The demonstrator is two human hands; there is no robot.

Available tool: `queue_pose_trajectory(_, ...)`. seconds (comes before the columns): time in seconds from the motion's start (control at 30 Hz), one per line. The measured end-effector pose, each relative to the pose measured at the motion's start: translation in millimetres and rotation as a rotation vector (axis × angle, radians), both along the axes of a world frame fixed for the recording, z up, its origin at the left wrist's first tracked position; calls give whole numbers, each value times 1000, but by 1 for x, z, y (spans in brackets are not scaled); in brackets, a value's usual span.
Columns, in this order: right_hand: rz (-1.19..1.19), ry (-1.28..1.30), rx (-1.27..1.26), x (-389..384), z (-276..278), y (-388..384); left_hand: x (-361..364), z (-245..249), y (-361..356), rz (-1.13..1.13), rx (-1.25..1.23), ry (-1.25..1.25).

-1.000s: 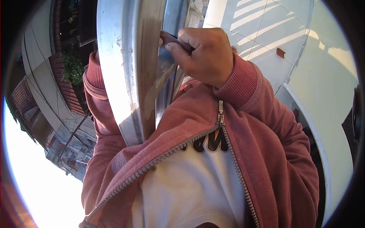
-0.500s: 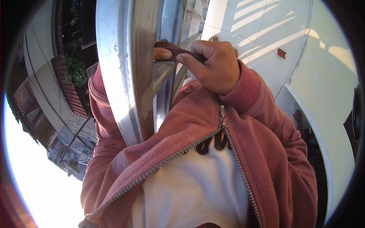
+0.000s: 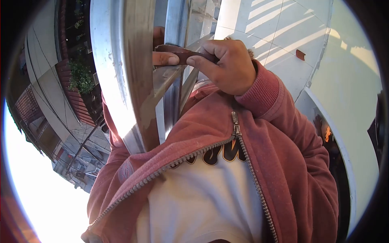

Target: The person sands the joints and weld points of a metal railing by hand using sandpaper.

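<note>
A dark brown strip of sandpaper (image 3: pixel 178 49) is stretched, curled over, between my two hands beside the metal frame. My right hand (image 3: pixel 233 65) pinches its right end between thumb and bent fingers. My left hand (image 3: pixel 165 59) reaches from behind the frame, its thumb laid along the strip's left end; most of that hand is hidden. The upright silvery metal frame (image 3: pixel 117 73) runs down the left of the head view, close against my jacket. A crossbar (image 3: pixel 168 83) joins it just under the strip.
Behind the frame stand more metal profiles and glass (image 3: pixel 202 20). A small reddish-brown piece (image 3: pixel 300 55) lies on the pale tiled floor (image 3: pixel 267 30). At right is a light wall (image 3: pixel 356 81). Houses, wires and a leafy plant (image 3: pixel 81 75) show at left.
The frame has shifted left in view, uncovering more of my left thumb and of the strip. Both hands keep hold of the strip, and my right hand has barely moved.
</note>
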State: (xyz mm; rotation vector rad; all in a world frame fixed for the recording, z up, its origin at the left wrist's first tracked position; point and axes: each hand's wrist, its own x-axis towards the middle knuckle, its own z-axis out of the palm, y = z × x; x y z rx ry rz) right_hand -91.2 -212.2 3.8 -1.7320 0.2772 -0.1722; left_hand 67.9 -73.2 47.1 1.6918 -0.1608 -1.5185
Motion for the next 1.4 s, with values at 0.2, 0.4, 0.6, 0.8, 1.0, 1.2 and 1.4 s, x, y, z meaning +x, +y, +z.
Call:
queue_pose_trajectory(0.2, 28, 102, 79, -6, -4, -9, -1, -7, -9, -223, 104, -150)
queue_pose_trajectory(0.4, 52, 39, 97, -6, -3, -8, 17, -19, -2, -298, -126, 10)
queue_pose_trajectory(0.6, 62, 118, 81, -6, 0, -8, 9, -22, 0, -298, -50, -91)
queue_pose_trajectory(0.8, 88, 13, 115, -7, -3, -13, 5, -5, -15, -343, 59, -126)
queue_pose_trajectory(1.0, 127, 131, 181, 3, 5, -13, 13, -21, 2, -262, -153, 20)
queue_pose_trajectory(1.2, 122, 94, 96, -1, 1, -18, 8, -7, -16, -386, 48, -110)
queue_pose_trajectory(1.4, 168, 218, 161, 1, -2, -20, 15, -18, 1, -322, -126, -37)
